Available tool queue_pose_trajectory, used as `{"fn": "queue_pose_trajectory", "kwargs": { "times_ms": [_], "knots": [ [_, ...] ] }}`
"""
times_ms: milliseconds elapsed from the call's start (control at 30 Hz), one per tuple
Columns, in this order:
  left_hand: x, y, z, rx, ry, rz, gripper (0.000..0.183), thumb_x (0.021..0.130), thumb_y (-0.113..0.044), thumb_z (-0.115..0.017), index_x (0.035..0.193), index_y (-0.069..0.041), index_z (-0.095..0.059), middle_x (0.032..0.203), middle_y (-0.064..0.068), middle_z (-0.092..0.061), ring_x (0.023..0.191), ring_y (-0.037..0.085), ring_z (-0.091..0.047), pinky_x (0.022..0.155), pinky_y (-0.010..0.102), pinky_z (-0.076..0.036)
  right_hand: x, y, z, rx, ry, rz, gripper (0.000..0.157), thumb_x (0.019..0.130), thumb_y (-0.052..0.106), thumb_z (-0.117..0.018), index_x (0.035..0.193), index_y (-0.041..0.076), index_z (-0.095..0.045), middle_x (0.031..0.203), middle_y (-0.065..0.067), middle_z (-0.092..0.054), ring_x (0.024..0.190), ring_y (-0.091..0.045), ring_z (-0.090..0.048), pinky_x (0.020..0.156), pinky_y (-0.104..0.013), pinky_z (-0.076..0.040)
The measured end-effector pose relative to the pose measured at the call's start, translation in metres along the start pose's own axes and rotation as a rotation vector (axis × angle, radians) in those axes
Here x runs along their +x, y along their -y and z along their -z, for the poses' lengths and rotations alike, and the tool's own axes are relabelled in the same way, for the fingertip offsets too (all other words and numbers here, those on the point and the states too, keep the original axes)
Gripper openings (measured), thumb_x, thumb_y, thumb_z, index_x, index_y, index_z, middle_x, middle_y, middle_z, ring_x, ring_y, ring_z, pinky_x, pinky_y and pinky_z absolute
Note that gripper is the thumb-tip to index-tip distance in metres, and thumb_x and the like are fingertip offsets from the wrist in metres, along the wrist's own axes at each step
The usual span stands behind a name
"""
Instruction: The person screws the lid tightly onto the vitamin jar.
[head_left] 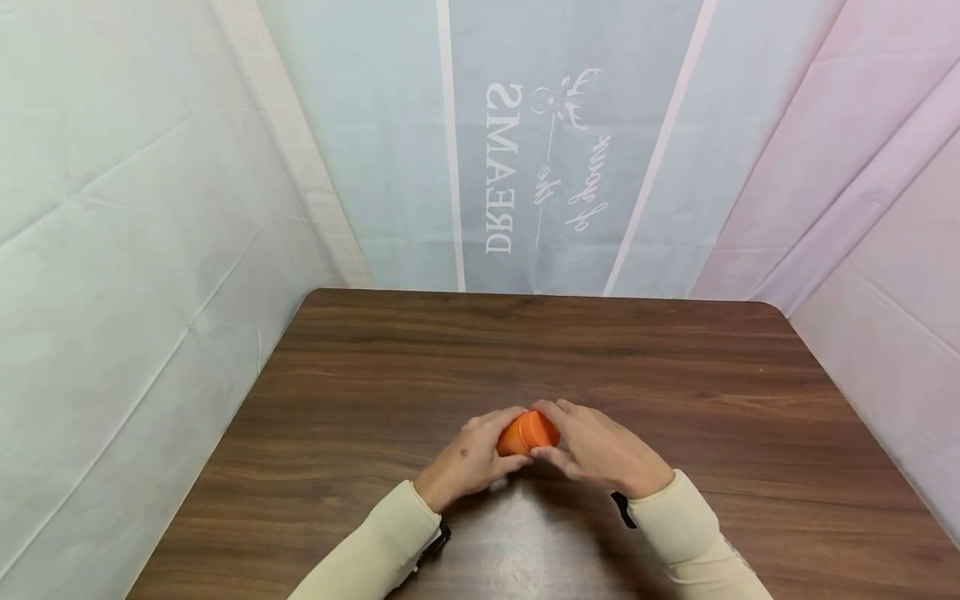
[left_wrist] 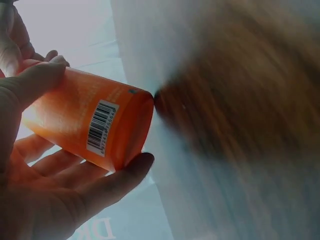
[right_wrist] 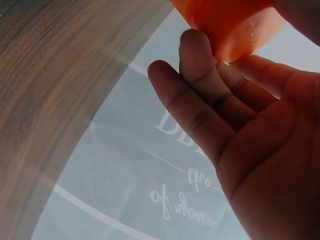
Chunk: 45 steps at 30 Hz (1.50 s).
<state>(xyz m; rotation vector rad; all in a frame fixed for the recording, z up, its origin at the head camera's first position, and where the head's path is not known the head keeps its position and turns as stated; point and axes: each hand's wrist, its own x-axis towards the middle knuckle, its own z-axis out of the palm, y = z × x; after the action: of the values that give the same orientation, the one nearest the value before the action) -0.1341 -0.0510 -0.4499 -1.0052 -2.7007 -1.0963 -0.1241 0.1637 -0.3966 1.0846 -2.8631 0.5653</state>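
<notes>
A small orange plastic container point(head_left: 513, 438) is held between both hands above the table, tilted, with a seam separating its orange cap point(head_left: 542, 430) from the body. My left hand point(head_left: 468, 457) grips the body, thumb on one side and fingers on the other. At the other end, the thumb and fingers of my right hand point(head_left: 603, 450) hold the cap. A white barcode label point(left_wrist: 102, 127) shows on the container's side in the left wrist view. Small printed marks point(right_wrist: 252, 31) appear on its end in the right wrist view. What is inside is hidden.
The dark wood-grain table point(head_left: 420, 358) has rounded far corners. Behind it hangs a pale blue printed cloth point(head_left: 405, 150), with light cloth walls point(head_left: 135, 250) at left and right. Cream sleeves point(head_left: 367, 550) cover both forearms, with black wrist gear point(head_left: 433, 546) partly visible.
</notes>
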Motion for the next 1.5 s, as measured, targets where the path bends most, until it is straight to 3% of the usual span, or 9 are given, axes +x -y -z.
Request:
{"fn": "queue_pose_trajectory", "kwargs": {
  "times_ms": [167,433,633,933,1267,1500],
  "knots": [
    [-0.002,-0.001,-0.001,-0.023,-0.020,0.001,0.053,0.085,-0.019,-0.082,0.131,-0.007,-0.058,0.109,0.005,-0.068,0.084,0.012,-0.059,0.072,0.022,-0.049,0.002,0.001,-0.003,0.018,0.001,-0.023,0.053,0.096,0.033,-0.068,0.131,-0.005,-0.053,0.107,-0.013,-0.064,0.072,-0.010,-0.053,0.060,-0.024,-0.045],
    [-0.003,-0.001,-0.004,-0.059,-0.043,0.006,0.049,0.085,-0.017,-0.082,0.128,-0.012,-0.059,0.102,0.000,-0.067,0.079,0.009,-0.057,0.068,0.019,-0.047,0.003,0.003,-0.005,0.060,0.019,-0.058,0.050,0.095,0.032,-0.068,0.128,-0.002,-0.053,0.092,0.000,-0.058,0.067,-0.006,-0.047,0.056,-0.021,-0.042],
    [0.003,-0.001,0.001,-0.069,0.010,0.035,0.049,0.084,-0.017,-0.082,0.127,-0.009,-0.060,0.101,0.003,-0.068,0.078,0.009,-0.058,0.067,0.018,-0.048,0.004,-0.002,-0.002,0.104,0.040,-0.110,0.053,0.095,0.037,-0.069,0.131,0.001,-0.053,0.103,-0.006,-0.062,0.070,-0.007,-0.050,0.059,-0.023,-0.044],
    [0.005,0.003,0.003,-0.111,0.032,0.078,0.053,0.083,-0.022,-0.083,0.128,-0.010,-0.058,0.110,0.005,-0.068,0.088,0.011,-0.062,0.075,0.022,-0.051,0.005,-0.010,-0.003,0.269,0.060,-0.147,0.048,0.092,0.032,-0.074,0.126,0.005,-0.054,0.106,0.000,-0.061,0.084,-0.012,-0.059,0.070,-0.026,-0.050],
    [0.006,0.006,0.003,-0.184,0.068,0.175,0.054,0.086,-0.019,-0.081,0.131,-0.009,-0.053,0.122,0.009,-0.067,0.106,0.016,-0.065,0.087,0.029,-0.054,0.013,-0.005,-0.006,0.222,0.009,-0.129,0.047,0.090,0.031,-0.076,0.124,0.005,-0.057,0.116,-0.002,-0.062,0.096,-0.011,-0.060,0.080,-0.032,-0.052],
    [0.005,0.008,0.000,-0.189,0.059,0.214,0.056,0.084,-0.023,-0.083,0.131,-0.009,-0.055,0.123,0.007,-0.067,0.108,0.018,-0.065,0.091,0.033,-0.052,0.016,-0.002,-0.011,0.199,-0.011,-0.144,0.048,0.089,0.034,-0.077,0.123,0.007,-0.058,0.117,-0.001,-0.061,0.099,-0.011,-0.060,0.083,-0.034,-0.052]
  ]
}}
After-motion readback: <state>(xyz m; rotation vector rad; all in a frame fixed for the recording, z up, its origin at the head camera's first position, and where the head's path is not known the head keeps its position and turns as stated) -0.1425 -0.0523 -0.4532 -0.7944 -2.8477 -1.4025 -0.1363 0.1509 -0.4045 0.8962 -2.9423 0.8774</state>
